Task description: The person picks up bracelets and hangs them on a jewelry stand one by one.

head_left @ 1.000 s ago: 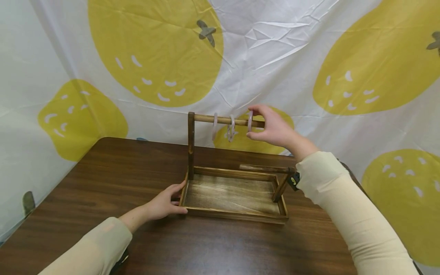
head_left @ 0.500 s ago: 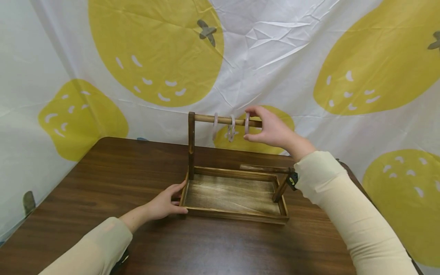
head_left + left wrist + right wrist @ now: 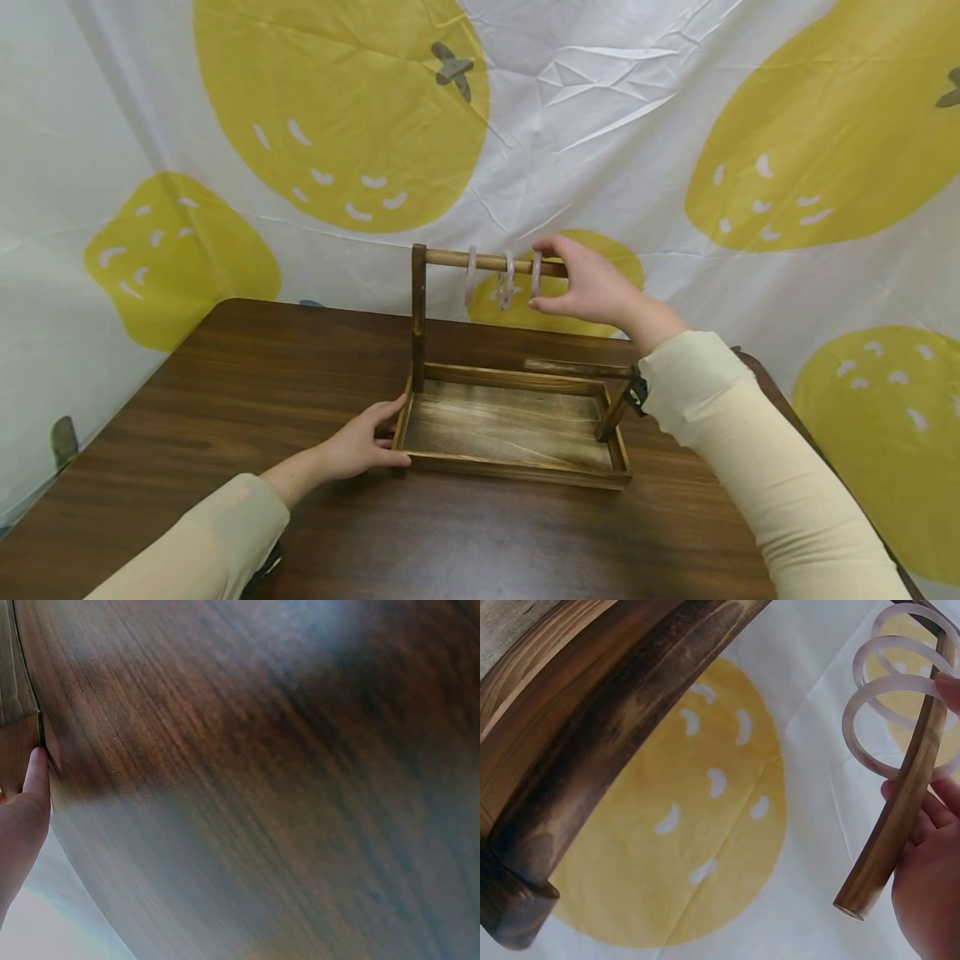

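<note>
A dark wooden bangle stand (image 3: 517,472) with a shallow tray base sits on the table. From its tall left post a rod (image 3: 450,258) runs rightward to a free end. My right hand (image 3: 596,282) pinches a pale pink bangle (image 3: 536,275) between thumb and fingers, and the rod passes through it. Two more pale bangles, a middle one (image 3: 506,279) and a left one (image 3: 470,275), hang to its left. In the right wrist view the held bangle (image 3: 846,735) circles the rod (image 3: 900,817). My left hand (image 3: 358,442) grips the tray's left end, thumb at the front corner.
A lower, shorter rod (image 3: 577,367) juts leftward from a short post (image 3: 612,410) at the tray's right, under my right forearm. The brown table (image 3: 315,533) extends around the stand. A white cloth with yellow fruit prints (image 3: 337,108) hangs close behind.
My right hand has slid the held bangle slightly left along the rod, closer to the other two. My left hand and the stand have stayed in place.
</note>
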{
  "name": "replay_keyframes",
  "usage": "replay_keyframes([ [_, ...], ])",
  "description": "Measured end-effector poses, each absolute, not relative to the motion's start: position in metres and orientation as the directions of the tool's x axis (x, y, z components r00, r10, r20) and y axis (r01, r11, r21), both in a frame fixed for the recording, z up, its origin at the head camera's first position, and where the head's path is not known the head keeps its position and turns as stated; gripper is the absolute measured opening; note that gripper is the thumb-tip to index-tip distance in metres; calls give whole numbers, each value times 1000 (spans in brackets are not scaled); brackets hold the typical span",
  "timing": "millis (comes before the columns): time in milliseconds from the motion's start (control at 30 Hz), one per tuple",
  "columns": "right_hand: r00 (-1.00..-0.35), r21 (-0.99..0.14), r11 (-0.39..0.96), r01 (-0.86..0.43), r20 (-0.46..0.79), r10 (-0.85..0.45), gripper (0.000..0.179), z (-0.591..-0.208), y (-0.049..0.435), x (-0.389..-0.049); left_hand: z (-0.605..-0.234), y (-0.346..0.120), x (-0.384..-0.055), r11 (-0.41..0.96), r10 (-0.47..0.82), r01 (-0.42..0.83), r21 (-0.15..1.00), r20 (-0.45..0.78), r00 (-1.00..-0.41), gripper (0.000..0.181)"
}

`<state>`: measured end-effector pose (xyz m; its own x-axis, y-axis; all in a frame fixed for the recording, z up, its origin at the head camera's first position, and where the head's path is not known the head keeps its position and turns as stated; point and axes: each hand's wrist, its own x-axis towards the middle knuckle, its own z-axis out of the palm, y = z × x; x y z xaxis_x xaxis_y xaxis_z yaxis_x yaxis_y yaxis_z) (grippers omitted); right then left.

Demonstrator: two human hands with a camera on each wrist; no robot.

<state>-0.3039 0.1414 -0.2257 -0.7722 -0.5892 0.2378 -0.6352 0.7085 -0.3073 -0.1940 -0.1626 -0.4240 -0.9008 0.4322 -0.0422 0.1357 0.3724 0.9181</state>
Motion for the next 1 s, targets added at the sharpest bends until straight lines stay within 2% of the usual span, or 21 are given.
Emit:
replay_keyframes([
  [500, -759, -157, 745, -649, 208, -617, 68, -225, 138, -299, -423, -163, -193, 374, 434, 130, 918, -49, -900, 93],
  [800, -750, -137, 742, -657, 223, -623, 68, -226, 138, -299, -423, -162, -191, 372, 431, 133, 919, -44, -901, 93],
  [1000, -756, -131, 750, -649, 221, -616, 82, -227, 140, -300, -425, -162, -193, 364, 429, 141, 921, -31, -903, 93],
])
